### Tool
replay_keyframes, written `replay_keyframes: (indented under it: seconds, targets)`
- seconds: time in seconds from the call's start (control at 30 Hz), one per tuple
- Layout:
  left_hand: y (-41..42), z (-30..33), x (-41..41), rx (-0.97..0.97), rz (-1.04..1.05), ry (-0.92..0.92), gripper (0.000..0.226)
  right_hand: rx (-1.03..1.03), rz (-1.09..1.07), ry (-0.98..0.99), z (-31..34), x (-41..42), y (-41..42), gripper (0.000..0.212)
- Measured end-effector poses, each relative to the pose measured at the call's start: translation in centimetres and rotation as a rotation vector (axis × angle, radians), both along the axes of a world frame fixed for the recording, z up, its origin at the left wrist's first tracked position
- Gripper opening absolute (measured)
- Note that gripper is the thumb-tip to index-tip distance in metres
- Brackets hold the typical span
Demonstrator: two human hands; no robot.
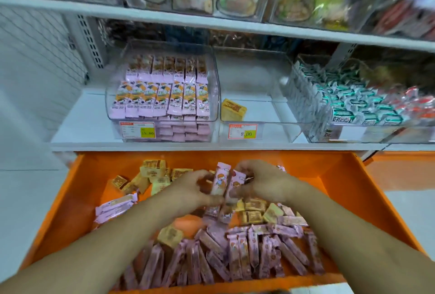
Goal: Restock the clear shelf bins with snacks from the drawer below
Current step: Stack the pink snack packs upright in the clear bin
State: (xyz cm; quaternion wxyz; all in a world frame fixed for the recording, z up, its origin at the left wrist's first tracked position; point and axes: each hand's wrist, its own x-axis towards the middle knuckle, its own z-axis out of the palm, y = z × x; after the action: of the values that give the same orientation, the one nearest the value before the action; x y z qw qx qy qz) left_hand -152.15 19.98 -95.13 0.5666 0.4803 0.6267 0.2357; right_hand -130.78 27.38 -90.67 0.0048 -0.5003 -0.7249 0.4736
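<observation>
spillage looms at frame centre: left hand (188, 187) and right hand (263, 183) have fingers clamped on upright pink packets (224, 183) that could slip back into the orange drawer (348, 190).

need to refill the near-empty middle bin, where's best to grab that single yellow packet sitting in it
Grip the yellow packet across its two long side edges, coming down from above through the middle bin's open top. It lies tilted near the bin's front-left corner, so the left wall and front crowd it; reach in from the right, probably.
</observation>
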Motion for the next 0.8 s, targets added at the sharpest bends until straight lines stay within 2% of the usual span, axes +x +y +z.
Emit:
replay_keyframes:
  seconds: [0.2, 0.33, 0.4, 0.47, 0.57, 0.67, 0.7, 0.8]
  targets:
    - [-2.4, 7.8, -2.5, 0.097, 0.031, 0.008, 0.054, 0.066, -0.203, 0.295, 5.3, -3.4, -2.4, 0.047]
    - [-3.7, 11.0, -5.0, 0.182, 0.15, 0.006, 0.041, 0.254, -0.275, 0.404, 7.8, -7.0, -4.1, 0.041]
    - [-3.9, 12.4, -6.3, 0.224, 0.223, -0.04, 0.038, 0.333, -0.267, 0.478, 9.0, -8.5, -4.7, 0.046]
    - [-3.8, 13.5, -7.5, 0.285, 0.297, -0.092, 0.034, 0.317, -0.202, 0.508, 9.9, -9.5, -5.1, 0.058]
    - [-3.5, 14.8, -8.8, 0.346, 0.371, -0.124, 0.024, 0.315, -0.054, 0.466, 10.1, -10.9, -5.3, 0.077]
    - [-3.3, 15.5, -9.5, 0.356, 0.396, -0.089, 0.023, 0.345, -0.036, 0.419, 9.8, -12.3, -5.1, 0.089]
    - [-3.2, 15.4, -9.7, 0.363, 0.424, -0.058, 0.028, 0.358, -0.038, 0.411, 9.7, -12.7, -4.9, 0.091]
    - [-2.8, 15.6, -10.3, 0.429, 0.55, 0.096, 0.072, 0.412, -0.038, 0.451, 9.6, -13.7, -4.5, 0.09]
